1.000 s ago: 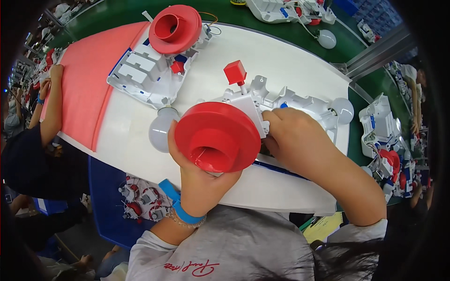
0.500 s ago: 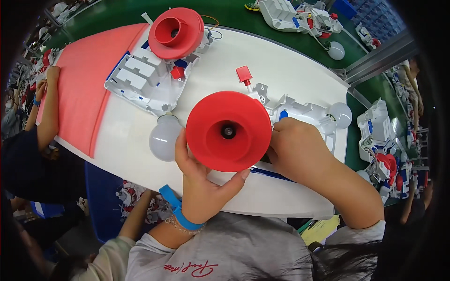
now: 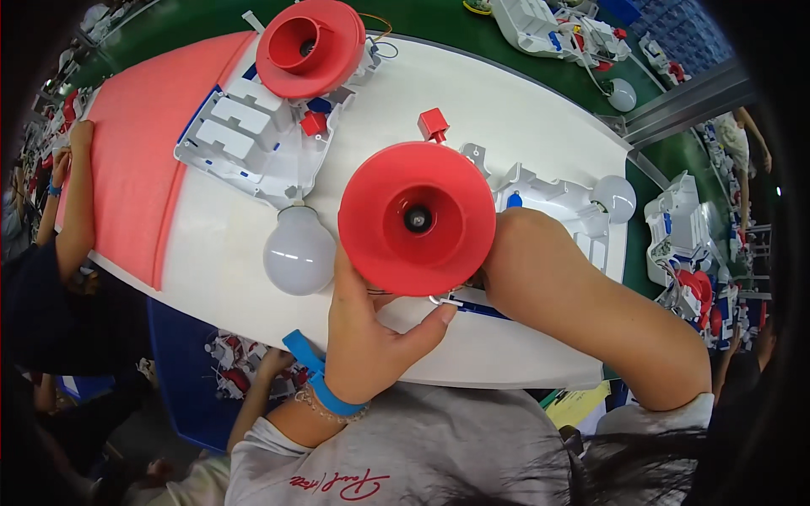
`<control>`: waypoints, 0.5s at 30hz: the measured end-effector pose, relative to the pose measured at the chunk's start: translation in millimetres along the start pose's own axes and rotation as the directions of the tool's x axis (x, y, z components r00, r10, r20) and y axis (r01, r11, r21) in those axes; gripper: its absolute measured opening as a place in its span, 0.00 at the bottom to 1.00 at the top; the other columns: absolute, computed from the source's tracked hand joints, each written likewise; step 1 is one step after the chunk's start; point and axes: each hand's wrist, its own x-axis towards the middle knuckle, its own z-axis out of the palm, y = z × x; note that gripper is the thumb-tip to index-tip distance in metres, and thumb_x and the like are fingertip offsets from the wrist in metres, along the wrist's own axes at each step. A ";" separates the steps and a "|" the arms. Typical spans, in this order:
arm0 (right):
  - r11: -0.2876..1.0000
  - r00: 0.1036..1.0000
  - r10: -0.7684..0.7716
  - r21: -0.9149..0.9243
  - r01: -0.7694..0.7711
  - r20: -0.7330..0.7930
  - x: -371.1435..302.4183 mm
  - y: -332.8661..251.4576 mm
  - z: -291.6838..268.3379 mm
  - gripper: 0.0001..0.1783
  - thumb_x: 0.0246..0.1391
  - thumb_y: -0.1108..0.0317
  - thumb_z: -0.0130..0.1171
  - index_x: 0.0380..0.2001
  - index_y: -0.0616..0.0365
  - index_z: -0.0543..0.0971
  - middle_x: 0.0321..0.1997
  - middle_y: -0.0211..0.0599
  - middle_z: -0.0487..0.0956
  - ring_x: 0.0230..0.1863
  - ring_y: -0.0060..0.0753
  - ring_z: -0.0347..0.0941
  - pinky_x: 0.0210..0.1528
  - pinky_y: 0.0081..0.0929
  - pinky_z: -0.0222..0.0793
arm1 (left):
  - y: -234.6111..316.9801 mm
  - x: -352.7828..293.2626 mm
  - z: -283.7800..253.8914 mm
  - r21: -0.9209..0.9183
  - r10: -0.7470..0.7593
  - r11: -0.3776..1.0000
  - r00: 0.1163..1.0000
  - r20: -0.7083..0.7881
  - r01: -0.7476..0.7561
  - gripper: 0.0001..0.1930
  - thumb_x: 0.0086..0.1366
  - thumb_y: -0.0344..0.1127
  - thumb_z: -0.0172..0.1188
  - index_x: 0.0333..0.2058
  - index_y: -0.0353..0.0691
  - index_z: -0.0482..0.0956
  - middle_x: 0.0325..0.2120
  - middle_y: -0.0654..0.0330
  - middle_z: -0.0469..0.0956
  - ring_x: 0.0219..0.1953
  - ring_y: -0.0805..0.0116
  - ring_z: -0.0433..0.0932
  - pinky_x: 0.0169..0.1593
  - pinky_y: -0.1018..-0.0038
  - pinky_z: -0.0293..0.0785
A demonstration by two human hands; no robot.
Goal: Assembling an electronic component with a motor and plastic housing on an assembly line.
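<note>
Just right of the large white bulb [image 3: 299, 250], a red horn [image 3: 418, 240] is showing its open mouth. The left hand [image 3: 371, 341], also right of the bulb, is holding it, thumb spread wide. Farther right of the bulb, the right hand [image 3: 525, 257] is hiding its fingers (I can't tell whether they're gripping anything). To do this well, I'm thinking, the left should be bracing the horn steadily, the right working gently by feel.
</note>
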 end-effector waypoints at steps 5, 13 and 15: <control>0.999 0.999 0.052 -0.017 -0.051 0.018 -0.5 -1.2 -2.0 0.05 0.37 0.75 0.54 0.22 0.60 0.78 0.26 0.43 0.76 0.29 0.44 0.74 0.32 0.35 0.72 | 5.5 0.7 5.5 -0.068 -0.019 0.998 0.999 -0.040 0.017 0.46 0.46 0.26 0.66 0.58 0.31 0.43 0.43 0.52 0.71 0.44 0.63 0.75 0.46 0.70 0.74; 0.999 0.954 0.000 0.047 0.014 -0.300 -19.8 10.2 13.5 0.04 0.42 0.70 0.57 0.23 0.59 0.76 0.25 0.42 0.74 0.33 0.44 0.71 0.36 0.36 0.68 | 8.1 14.0 -10.7 -0.116 -0.113 0.986 0.991 0.077 0.121 0.45 0.50 0.29 0.65 0.59 0.29 0.43 0.30 0.57 0.73 0.34 0.72 0.75 0.38 0.77 0.76; 0.997 0.904 -0.030 0.057 0.060 -0.426 -27.3 4.4 12.5 0.04 0.42 0.70 0.56 0.23 0.59 0.76 0.24 0.41 0.74 0.32 0.44 0.70 0.35 0.36 0.67 | 15.1 14.9 -16.7 -0.164 -0.223 0.958 0.970 0.094 0.236 0.41 0.54 0.33 0.64 0.59 0.28 0.46 0.29 0.58 0.72 0.31 0.74 0.74 0.31 0.80 0.75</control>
